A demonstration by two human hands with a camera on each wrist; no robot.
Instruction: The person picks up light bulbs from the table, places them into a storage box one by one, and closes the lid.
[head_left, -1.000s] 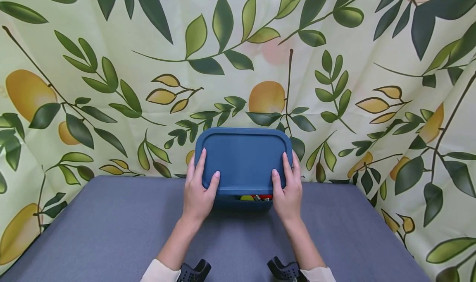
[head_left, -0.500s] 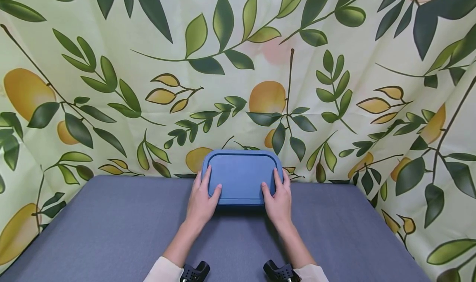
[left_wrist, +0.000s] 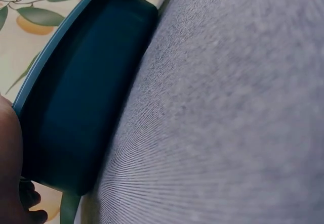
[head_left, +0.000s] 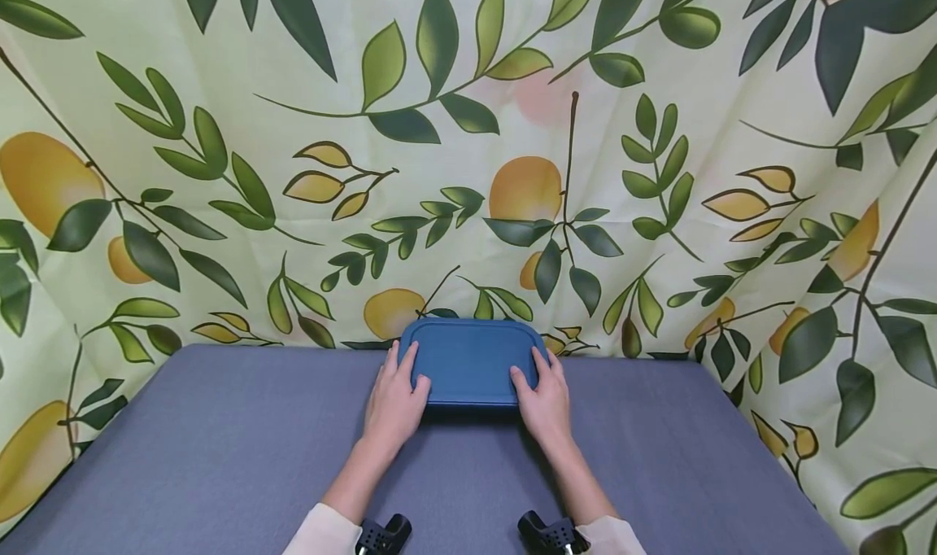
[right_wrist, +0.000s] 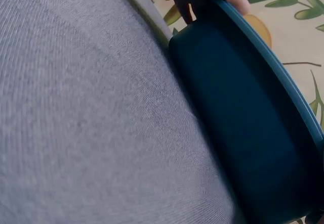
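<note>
A blue lid point(head_left: 472, 361) lies flat over the top of a dark blue storage box point(left_wrist: 86, 92), which stands on the table near its far edge. My left hand point(head_left: 394, 399) grips the lid's left side, thumb on top and fingers along the edge. On the opposite side my right hand point(head_left: 545, 396) holds the lid the same way. In the left wrist view the lid's rim runs along the box's upper edge, and curled fingers point(left_wrist: 34, 201) show below the rim. Whatever is inside the box is hidden under the lid.
The table point(head_left: 256, 441) is covered in grey-blue cloth. Right behind its far edge hangs a fabric backdrop point(head_left: 454, 156) printed with leaves and fruit. Each wrist carries a black camera mount point(head_left: 384, 535).
Both hands have brought the lid down and slightly closer together onto the box. The colourful items that showed in the box one second ago are now covered.
</note>
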